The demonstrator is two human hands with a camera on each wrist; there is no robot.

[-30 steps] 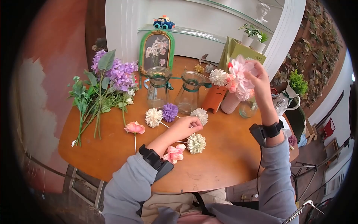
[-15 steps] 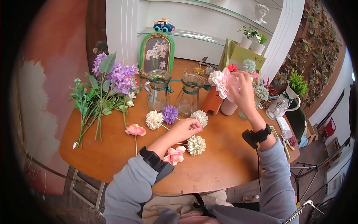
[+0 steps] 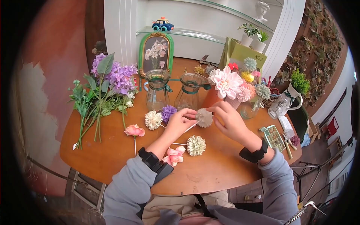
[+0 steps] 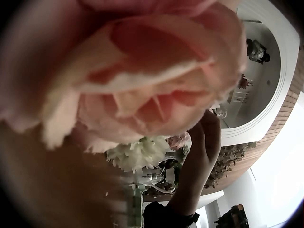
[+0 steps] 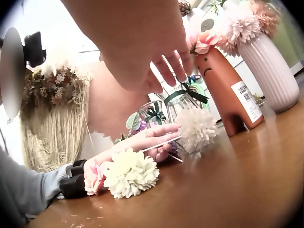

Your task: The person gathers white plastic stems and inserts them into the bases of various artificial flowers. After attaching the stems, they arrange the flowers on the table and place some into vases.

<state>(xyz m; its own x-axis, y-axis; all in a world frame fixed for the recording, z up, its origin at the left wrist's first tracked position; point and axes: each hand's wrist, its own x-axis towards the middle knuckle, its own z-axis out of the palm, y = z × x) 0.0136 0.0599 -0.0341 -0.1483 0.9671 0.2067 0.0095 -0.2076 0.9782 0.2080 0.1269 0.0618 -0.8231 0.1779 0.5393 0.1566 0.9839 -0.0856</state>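
Observation:
In the head view, my left hand (image 3: 181,123) pinches the thin white stem of a greyish-white pompom flower (image 3: 204,117). My right hand (image 3: 230,123) is at the bloom's right side, fingers bent but apart; in the right wrist view those fingers (image 5: 166,66) hang above the bloom (image 5: 197,129) with a gap between. A cream pompom (image 3: 196,145) and a pink rose (image 3: 174,155) lie in front of my left hand. The rose (image 4: 147,71) fills much of the left wrist view. Behind my right hand, a big pale pink flower (image 3: 226,82) tops the flower cluster.
Two glass vases (image 3: 157,91) with green ribbons stand behind my left hand. Purple flowers (image 3: 122,77) and green stems lie at the left. Cream and purple pompoms (image 3: 168,113) lie near the vases. At the right are a pale green compartment box (image 3: 274,138) and a glass pitcher (image 3: 280,106).
My right hand has let go of the big pink flower and come down beside my left. My left hand has taken hold of the greyish-white pompom's stem and tilted the flower up.

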